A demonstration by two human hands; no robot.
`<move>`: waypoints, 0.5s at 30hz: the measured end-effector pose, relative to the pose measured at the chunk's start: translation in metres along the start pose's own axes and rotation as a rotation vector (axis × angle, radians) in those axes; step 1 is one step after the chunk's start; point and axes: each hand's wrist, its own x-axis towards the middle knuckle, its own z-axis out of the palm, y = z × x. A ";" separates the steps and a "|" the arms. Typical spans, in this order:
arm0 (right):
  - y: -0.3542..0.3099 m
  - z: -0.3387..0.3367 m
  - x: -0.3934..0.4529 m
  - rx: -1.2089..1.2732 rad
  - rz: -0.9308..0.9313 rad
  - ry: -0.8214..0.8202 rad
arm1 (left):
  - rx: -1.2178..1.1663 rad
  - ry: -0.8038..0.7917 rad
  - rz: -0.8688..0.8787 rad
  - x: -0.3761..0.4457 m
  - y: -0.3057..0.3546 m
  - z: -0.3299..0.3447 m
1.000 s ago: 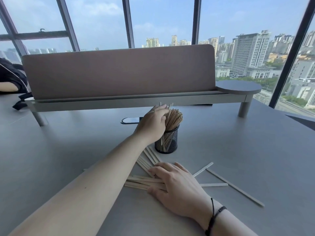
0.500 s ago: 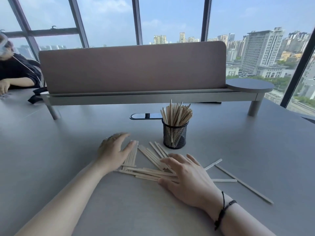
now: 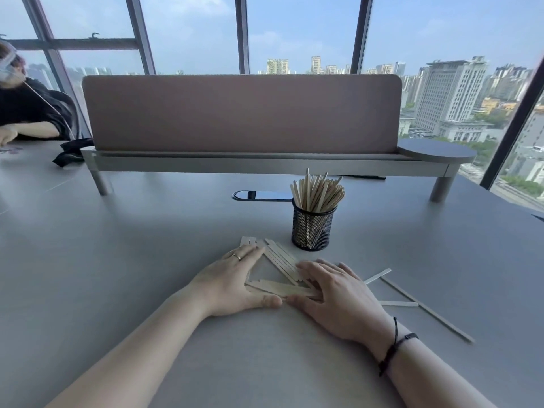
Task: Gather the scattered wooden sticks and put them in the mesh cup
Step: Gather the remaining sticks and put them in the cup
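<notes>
Hands (image 3: 232, 282) (image 3: 338, 293) lie flat, apparently corralling loose sticks (image 3: 282, 262) near cup (image 3: 313, 228).

Left hand (image 3: 232, 285): wearing a thin ring (image 3: 239, 256).
Right hand (image 3: 343, 298): wearing a black cord bracelet (image 3: 393, 347) beside it.
Forearms: showing bare, sleeveless.

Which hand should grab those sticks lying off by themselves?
The right hand, probably. The stray sticks lie on its outer side; the left hand sits across the pile.

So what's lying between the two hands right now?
Head view: a loose pile of wooden sticks lies flat on the table between the left hand and right hand.
</notes>
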 end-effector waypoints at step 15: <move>0.006 0.001 0.002 0.027 0.024 -0.016 | -0.166 0.228 0.098 -0.014 0.014 0.015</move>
